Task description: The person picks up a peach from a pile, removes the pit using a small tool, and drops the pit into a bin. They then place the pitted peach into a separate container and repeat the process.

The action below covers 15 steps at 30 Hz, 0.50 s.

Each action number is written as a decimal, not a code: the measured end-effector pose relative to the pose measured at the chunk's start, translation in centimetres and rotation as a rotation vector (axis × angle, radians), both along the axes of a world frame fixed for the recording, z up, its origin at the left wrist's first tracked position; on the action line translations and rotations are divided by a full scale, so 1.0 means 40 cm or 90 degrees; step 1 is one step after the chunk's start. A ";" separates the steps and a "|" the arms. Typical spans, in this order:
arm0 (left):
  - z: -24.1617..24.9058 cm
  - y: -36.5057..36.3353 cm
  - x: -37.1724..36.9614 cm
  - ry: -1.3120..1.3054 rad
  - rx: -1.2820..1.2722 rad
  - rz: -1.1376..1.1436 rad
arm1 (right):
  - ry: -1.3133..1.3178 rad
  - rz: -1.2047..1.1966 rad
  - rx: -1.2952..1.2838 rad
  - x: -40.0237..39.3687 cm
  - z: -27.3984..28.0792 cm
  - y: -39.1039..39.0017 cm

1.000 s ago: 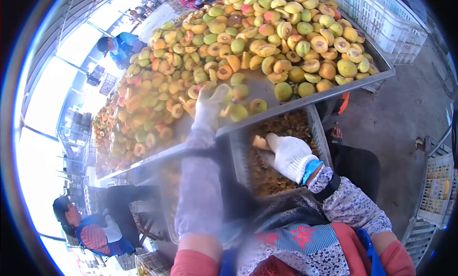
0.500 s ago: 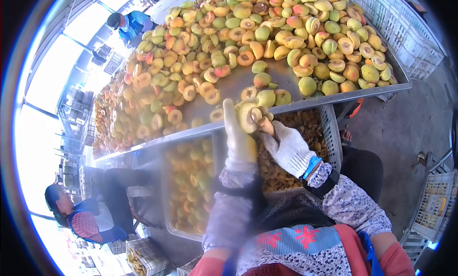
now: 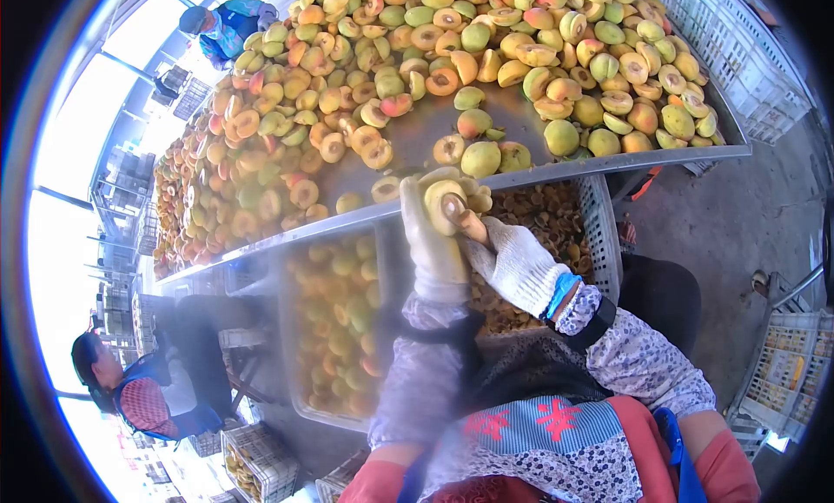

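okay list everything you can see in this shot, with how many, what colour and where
Halved peaches: too many to count, yellow, green and red-blushed, heaped on the table.
Metal table: one, grey, across the upper half.
Peach half: one, yellow with a brown pit hollow, held at the table edge.
Crate of pits: one, pale, brown contents, under the table on the right.
Tub of peach halves: one, orange-yellow fruit, under the table on the left.
White crates: several, stacked upper right; more at lower right.
Seated person: one, blue and red top, lower left.
Person in blue: one, far top left.
Left hand: white glove, fingers around the peach half.
Right hand: white glove, at the pit hollow.
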<state>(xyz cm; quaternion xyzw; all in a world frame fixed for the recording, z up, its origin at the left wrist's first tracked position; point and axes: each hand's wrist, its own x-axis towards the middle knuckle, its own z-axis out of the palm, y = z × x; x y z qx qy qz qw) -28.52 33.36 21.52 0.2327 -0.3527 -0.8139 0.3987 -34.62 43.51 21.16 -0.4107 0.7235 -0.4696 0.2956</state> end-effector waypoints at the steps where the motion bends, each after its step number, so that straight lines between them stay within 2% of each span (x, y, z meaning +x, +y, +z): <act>1: 0.000 0.002 0.002 -0.007 -0.003 0.002 | 0.025 0.011 0.008 -0.001 0.000 0.001; 2: 0.000 -0.001 0.007 -0.007 -0.003 0.001 | 0.024 0.010 0.009 -0.003 0.006 0.006; 4: -0.003 -0.014 0.025 -0.074 0.005 -0.090 | 0.114 0.057 0.020 -0.006 0.020 0.024; 5: -0.004 -0.016 0.029 -0.128 -0.075 -0.098 | 0.114 0.056 0.022 -0.006 0.013 0.027; 7: -0.005 -0.020 0.030 -0.117 -0.037 -0.115 | 0.019 0.038 0.078 0.000 -0.014 0.025; 8: 0.001 -0.020 0.028 -0.108 -0.001 -0.133 | 0.018 0.035 0.076 0.006 -0.018 0.026; 9: 0.005 -0.007 0.022 -0.109 -0.003 -0.136 | -0.053 0.033 0.048 0.015 -0.021 0.029; 11: 0.041 0.038 -0.004 -0.056 0.003 0.055 | -0.168 0.036 -0.001 0.031 -0.026 0.024; 12: 0.031 0.034 -0.006 -0.055 0.004 0.056 | -0.167 0.037 0.000 0.025 -0.025 0.026; 14: 0.009 0.023 -0.009 -0.076 -0.073 0.150 | -0.315 0.101 0.055 0.011 0.007 0.033; 15: 0.001 0.015 -0.001 -0.099 -0.092 0.130 | -0.309 0.126 0.055 0.008 0.008 0.040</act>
